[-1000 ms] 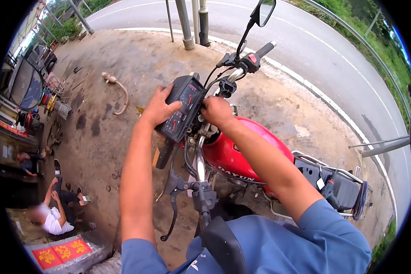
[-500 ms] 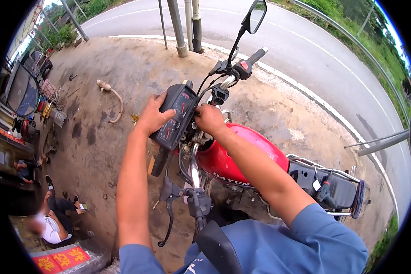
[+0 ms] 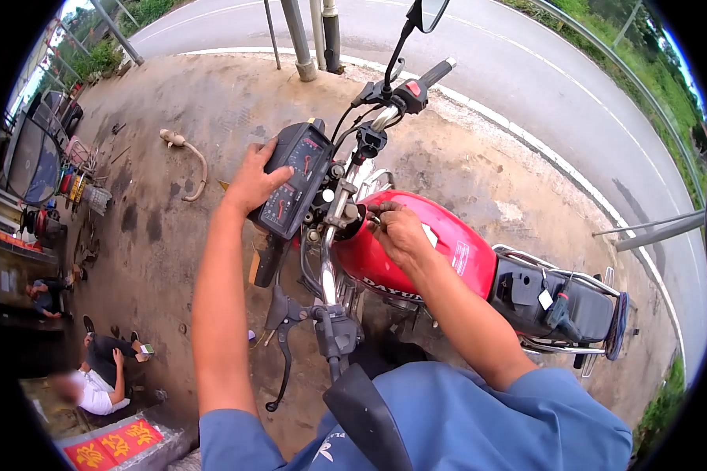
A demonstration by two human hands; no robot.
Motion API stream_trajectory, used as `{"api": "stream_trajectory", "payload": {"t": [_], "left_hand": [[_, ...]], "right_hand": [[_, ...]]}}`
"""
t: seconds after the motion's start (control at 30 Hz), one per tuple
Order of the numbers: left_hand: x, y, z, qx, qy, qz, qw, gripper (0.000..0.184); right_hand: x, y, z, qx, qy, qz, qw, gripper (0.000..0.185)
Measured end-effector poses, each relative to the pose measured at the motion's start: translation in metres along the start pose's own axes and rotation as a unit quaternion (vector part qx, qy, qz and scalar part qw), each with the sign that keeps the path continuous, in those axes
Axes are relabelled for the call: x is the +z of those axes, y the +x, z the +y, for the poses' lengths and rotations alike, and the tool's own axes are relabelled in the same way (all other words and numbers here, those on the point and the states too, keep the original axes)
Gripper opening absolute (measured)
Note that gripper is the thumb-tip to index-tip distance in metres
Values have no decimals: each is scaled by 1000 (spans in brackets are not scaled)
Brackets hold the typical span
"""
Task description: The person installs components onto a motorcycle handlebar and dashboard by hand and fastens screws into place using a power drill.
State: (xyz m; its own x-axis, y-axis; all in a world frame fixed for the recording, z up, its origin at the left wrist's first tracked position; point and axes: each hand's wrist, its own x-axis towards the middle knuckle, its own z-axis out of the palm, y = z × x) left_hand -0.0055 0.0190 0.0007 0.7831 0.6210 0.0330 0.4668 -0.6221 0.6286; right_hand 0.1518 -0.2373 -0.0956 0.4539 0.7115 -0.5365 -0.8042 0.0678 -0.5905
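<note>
My left hand rests on the left edge of the black instrument cluster, its thumb on the face and its fingers around the far side. The cluster sits at the front of the red motorcycle, before the chrome handlebar. My right hand is above the front of the red fuel tank, apart from the cluster. Its fingers are curled together, and whatever they may hold is too small to make out. A black mirror rises from the right side of the handlebar.
A power tool and a white tag lie on the black seat. A curved pipe lies on the ground. Posts stand by the road. A seated person and another person are at the lower left.
My right hand has pulled back from the cluster's right edge to above the tank. My left hand stays on the cluster. The whole view has shifted slightly.
</note>
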Motion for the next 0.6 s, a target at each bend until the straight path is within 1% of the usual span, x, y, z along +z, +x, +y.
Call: {"api": "stream_trajectory", "payload": {"t": [0.07,0.13,0.17,0.23,0.27,0.3,0.4,0.43,0.47,0.5,0.53,0.57,0.6], "left_hand": [[-1,-4,2,-1,21,6,1000,83],[0,-4,1,-1,23,2,1000,84],[-1,-5,1,0,18,4,1000,86],[-2,-5,1,1,26,6,1000,86],[-1,-6,1,-2,14,8,1000,86],[0,-6,2,-4,0,10,1000,86],[1,-6,3,2,-11,7,1000,86],[0,-6,3,0,-12,9,1000,86],[-1,-6,4,5,5,11,1000,85],[-2,-6,4,9,24,11,1000,85],[-1,-7,3,7,23,13,1000,85],[-1,-6,3,13,25,15,999,85],[-1,-6,2,18,27,15,999,85]], "right_hand": [[-8,-39,19,32,7,12,999,27],[-9,-52,22,117,54,-21,991,23],[-5,-53,21,120,57,-26,991,23],[6,-58,13,89,32,-44,995,18],[14,-60,10,84,6,-48,995,17],[20,-61,8,83,8,-47,995,17],[33,-54,0,23,-147,-109,983,19],[38,-49,1,24,-149,-109,983,19],[43,-41,2,-40,-251,-130,958,22],[48,-36,1,-103,-348,-148,920,25],[51,-34,-3,-88,-380,-166,906,27],[53,-27,-3,-88,-382,-169,904,27],[57,-22,-1,-216,-460,-188,840,27]]}}
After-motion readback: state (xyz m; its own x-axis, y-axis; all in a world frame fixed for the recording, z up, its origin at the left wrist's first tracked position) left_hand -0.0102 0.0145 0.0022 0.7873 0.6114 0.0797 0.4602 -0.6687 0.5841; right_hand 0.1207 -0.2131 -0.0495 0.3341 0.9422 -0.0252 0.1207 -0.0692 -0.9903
